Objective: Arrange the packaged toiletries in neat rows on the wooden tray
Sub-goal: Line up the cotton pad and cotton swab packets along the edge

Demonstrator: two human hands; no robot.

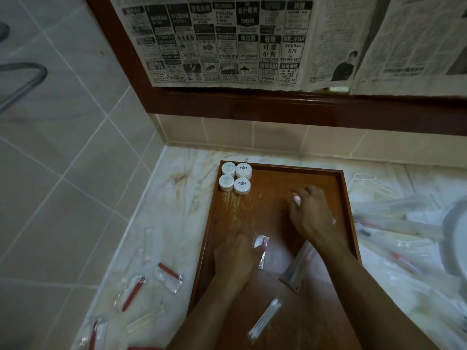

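Note:
A wooden tray lies on the marble counter. Several white round soaps sit in two rows in its far left corner. My left hand is curled over the tray floor and pinches a clear sachet. My right hand is blurred over the tray's right half, its fingers curled round a small white item. A long packet lies partly under my right forearm. Another clear packet lies on the tray between my forearms.
Loose packets with red parts and clear sticks lie on the counter left of the tray. More clear packets are scattered to the right, beside a white basin rim. Newspaper covers the mirror behind.

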